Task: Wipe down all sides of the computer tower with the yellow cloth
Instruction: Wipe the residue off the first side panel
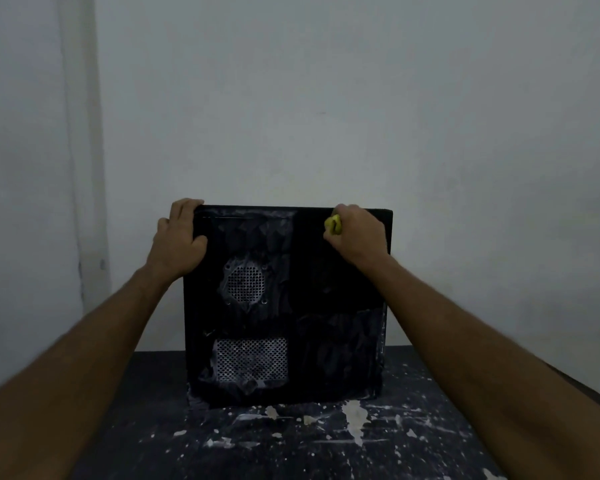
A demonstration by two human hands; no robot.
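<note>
A black computer tower (326,306) stands upright on the table, its side panel with a round vent and a rectangular mesh vent facing me. Pale dusty smears cover the panel's left half and lower right; its upper right looks darker. My left hand (179,237) grips the tower's top left corner, fingers over the top edge and thumb on the panel. My right hand (357,233) is balled around the yellow cloth (333,225) and presses it against the panel near the top right. Only a small bit of cloth shows beside my fingers.
The dark table (291,445) is spattered with white paint flecks. A pale wall (326,98) stands close behind the tower. The table's right edge (582,389) runs diagonally at the lower right.
</note>
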